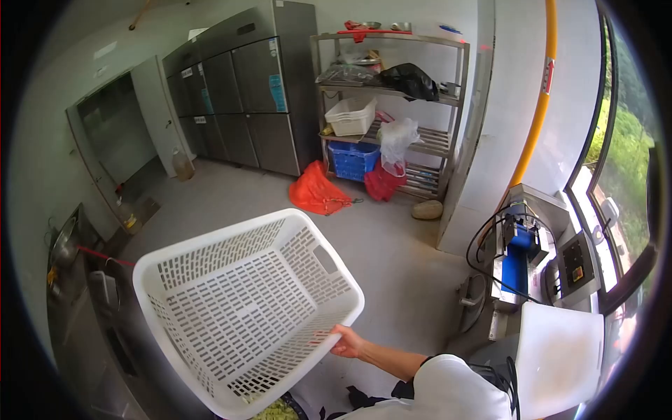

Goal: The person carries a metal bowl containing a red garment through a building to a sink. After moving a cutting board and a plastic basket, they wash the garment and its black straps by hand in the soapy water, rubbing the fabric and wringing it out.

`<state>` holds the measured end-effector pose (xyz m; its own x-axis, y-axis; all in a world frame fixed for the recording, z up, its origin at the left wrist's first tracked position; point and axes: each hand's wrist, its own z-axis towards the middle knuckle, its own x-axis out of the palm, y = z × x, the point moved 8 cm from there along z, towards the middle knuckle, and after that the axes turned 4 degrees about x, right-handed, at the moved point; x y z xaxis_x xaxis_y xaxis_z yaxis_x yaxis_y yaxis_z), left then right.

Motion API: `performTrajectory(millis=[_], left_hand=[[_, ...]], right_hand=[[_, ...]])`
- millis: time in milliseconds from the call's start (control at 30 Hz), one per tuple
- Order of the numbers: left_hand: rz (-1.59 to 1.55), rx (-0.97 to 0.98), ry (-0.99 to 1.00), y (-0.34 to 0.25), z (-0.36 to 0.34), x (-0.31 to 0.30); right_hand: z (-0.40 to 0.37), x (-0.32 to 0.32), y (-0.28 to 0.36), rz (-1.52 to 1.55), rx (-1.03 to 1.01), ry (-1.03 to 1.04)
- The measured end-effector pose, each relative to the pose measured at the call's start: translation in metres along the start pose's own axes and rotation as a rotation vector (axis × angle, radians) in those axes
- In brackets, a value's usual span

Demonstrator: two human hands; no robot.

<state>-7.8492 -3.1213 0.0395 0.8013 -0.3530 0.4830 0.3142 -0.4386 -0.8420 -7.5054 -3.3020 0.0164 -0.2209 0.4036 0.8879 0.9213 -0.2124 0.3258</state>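
Note:
My right hand (346, 341) is closed on the near right edge of a large white plastic basket (318, 313) with slotted walls and floor. The basket is held in the air, tilted so that its inside faces me, and nothing large lies in it. Below its near edge, pale green chopped vegetables (278, 411) show in a dark-rimmed container, mostly hidden by the basket. My left hand is out of view.
Steel refrigerators (245, 91) and a metal rack (392, 91) line the back wall. On the floor lie an orange mesh bag (318, 190) and a stone-like lump (427, 209). A machine with a blue belt (516, 262) stands at right, a dark counter (87, 329) at left.

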Motion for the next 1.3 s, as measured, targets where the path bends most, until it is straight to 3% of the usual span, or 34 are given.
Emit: performTrajectory(millis=[67,167,267,367,400,600,667,800,933,967,1067,1133,1233,1300], left_hand=[[-0.136,-0.003,0.109,-0.015,0.062,-0.005],[0.075,-0.304,0.099,-0.044,0.099,0.076],[0.187,-0.257,0.554,-0.024,0.151,0.051],[0.259,-0.224,0.361,-0.033,0.181,0.044],[0.287,-0.185,0.446,-0.053,0.179,0.051],[0.395,-0.405,0.574,-0.052,0.226,0.043],[0.358,-0.323,0.637,-0.050,0.249,0.038],[0.326,-0.185,0.695,-0.058,0.256,0.044],[0.277,-0.296,0.675,-0.057,0.250,0.049],[0.256,-0.304,0.688,-0.056,0.244,0.046],[0.212,-0.298,0.711,-0.072,0.194,0.056],[0.233,-0.249,0.722,-0.041,0.194,0.063],[0.248,-0.241,0.801,-0.031,0.197,0.047],[0.270,-0.257,0.901,-0.035,0.197,0.034]], right_hand=[[0.000,0.000,-0.004,-0.034,-0.036,-0.019],[-0.004,0.023,0.001,-0.113,-0.158,-0.144],[-0.004,0.014,-0.017,-0.178,-0.199,-0.179],[-0.015,0.037,-0.029,-0.251,-0.318,-0.264],[0.002,0.034,-0.028,-0.279,-0.316,-0.263],[-0.005,0.059,-0.051,-0.327,-0.505,-0.453],[0.002,0.053,-0.069,-0.309,-0.581,-0.487],[0.002,0.051,-0.086,-0.266,-0.639,-0.436],[0.008,0.066,-0.122,-0.098,-0.890,-0.352],[0.009,0.055,-0.144,-0.106,-0.870,-0.389],[0.021,0.107,-0.229,-0.036,-0.551,-0.354],[0.047,0.111,-0.237,-0.120,-0.425,-0.360],[0.057,0.139,-0.218,-0.254,-0.740,-0.573],[0.064,0.135,-0.232,-0.210,-0.790,-0.619]])
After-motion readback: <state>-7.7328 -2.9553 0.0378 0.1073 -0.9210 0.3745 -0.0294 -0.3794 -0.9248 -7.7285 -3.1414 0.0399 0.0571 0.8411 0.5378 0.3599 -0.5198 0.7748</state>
